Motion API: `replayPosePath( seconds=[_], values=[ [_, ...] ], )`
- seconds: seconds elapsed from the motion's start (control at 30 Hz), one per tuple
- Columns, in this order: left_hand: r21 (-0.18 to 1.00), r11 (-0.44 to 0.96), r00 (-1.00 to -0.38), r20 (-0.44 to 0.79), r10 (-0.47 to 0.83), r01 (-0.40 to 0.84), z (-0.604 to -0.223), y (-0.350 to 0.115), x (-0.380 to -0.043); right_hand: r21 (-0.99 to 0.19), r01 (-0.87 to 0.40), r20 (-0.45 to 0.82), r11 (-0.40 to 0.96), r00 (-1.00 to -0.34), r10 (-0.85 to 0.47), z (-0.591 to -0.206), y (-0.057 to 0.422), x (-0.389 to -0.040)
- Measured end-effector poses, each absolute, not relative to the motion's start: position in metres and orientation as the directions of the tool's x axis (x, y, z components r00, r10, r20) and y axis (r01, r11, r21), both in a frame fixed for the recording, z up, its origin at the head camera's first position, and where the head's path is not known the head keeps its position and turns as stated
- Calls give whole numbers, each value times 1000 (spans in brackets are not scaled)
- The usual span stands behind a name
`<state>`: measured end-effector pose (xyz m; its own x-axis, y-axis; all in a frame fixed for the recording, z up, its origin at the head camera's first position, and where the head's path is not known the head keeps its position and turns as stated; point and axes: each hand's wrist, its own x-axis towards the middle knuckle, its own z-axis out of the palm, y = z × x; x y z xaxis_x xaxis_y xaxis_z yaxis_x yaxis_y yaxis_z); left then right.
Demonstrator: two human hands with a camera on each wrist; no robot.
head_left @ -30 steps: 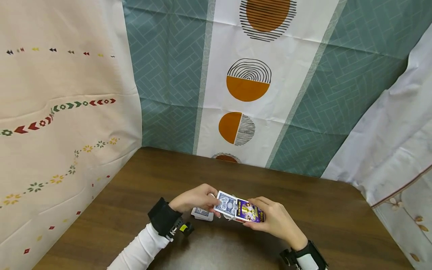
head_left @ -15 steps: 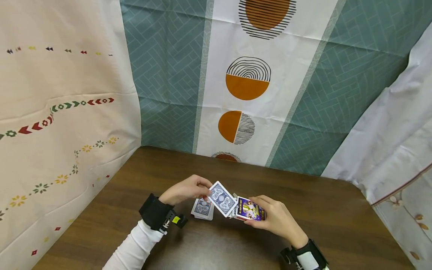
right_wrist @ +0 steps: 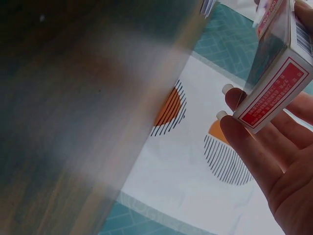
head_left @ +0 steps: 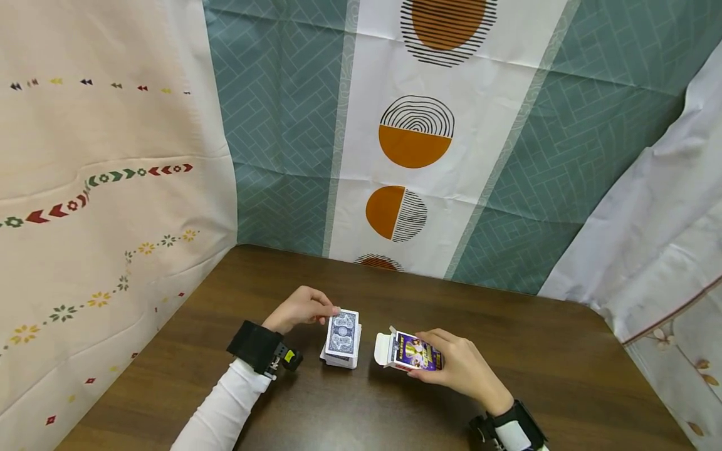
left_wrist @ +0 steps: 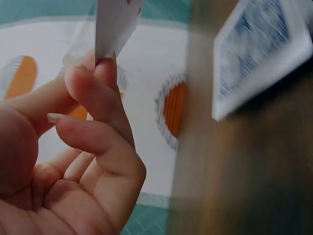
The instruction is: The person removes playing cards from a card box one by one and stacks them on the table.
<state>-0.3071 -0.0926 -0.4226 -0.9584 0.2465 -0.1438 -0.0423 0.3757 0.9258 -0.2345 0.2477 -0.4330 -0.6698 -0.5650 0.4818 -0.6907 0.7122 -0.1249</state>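
My left hand (head_left: 304, 308) pinches a blue-backed playing card (head_left: 343, 333) by its far left corner, between thumb and fingers. The card overlaps a stack of playing cards (head_left: 341, 362) on the table in the head view. In the left wrist view the pinched card (left_wrist: 113, 27) shows a white face with red marks, and the stack (left_wrist: 257, 49) is blurred at the upper right. My right hand (head_left: 451, 354) grips a purple card box (head_left: 417, 352) by its right end. The box's white flap (head_left: 383, 349) stands open toward the stack, with a blue card back showing inside.
The brown wooden table (head_left: 293, 275) reaches back to a teal and white curtain (head_left: 282, 156). Patterned cloth (head_left: 113, 188) hangs at the left, and white cloth (head_left: 648, 238) at the right.
My left hand has drawn the card out of the box and carried it left, over the stack. The right hand has kept the box in nearly the same place.
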Motion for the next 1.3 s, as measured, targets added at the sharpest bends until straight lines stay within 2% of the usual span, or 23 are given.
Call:
replayPosePath(
  seconds=[0.17,0.47,0.77,1.3],
  values=[
    [904,427,-979,-120,166,-38,-436,-89,-311,-125,-688,477,715,-673,-565,-436,247,-234],
    [854,521,-993,-63,103,0,-446,-80,-312,-119,-675,455,729,-689,-564,-436,245,-233],
    [821,571,-997,-15,80,33,-448,-72,-309,-106,-671,433,734,-696,-574,-436,244,-233],
    [676,724,-990,114,79,136,-448,-66,-305,-109,-665,414,739,-706,-574,-438,243,-233]
  ],
)
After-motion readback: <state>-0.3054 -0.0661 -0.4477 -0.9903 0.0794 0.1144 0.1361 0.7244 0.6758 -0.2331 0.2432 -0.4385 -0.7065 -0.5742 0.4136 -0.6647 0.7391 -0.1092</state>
